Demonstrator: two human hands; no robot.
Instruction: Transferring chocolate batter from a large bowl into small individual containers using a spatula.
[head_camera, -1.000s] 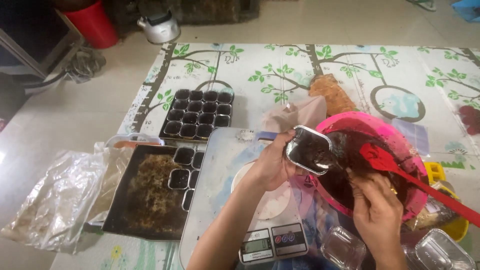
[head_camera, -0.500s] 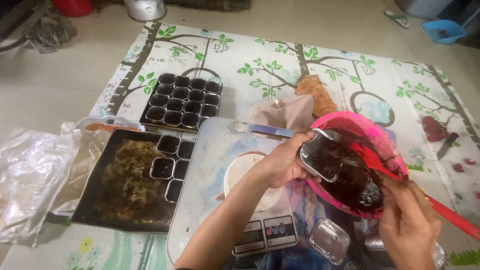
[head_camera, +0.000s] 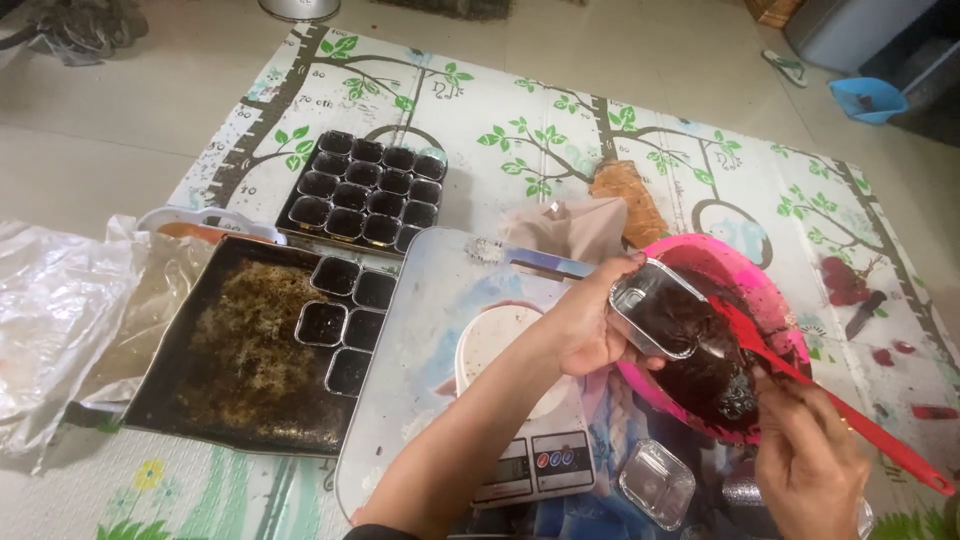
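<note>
My left hand (head_camera: 585, 322) holds a small clear plastic cup (head_camera: 662, 320), tilted over the rim of a pink bowl (head_camera: 776, 302) that holds dark brown batter. My right hand (head_camera: 808, 462) grips a red spatula (head_camera: 838, 414) by its handle; the blade rests in the batter right beside the cup, which is part-filled with the same dark mix. A digital kitchen scale (head_camera: 520, 452) sits under my left forearm on a pale board (head_camera: 430, 330).
A dark baking tray (head_camera: 240, 350) holds several filled cups and crumbs on the left. A second tray of filled cups (head_camera: 365, 190) lies further away. An empty clear cup (head_camera: 657, 483) sits near the scale. Crumpled plastic (head_camera: 50, 320) lies at the far left. A leaf-patterned mat (head_camera: 560, 130) covers the floor.
The view has shifted. My left hand has tipped the cup lower into the bowl, and the spatula blade has moved in against it.
</note>
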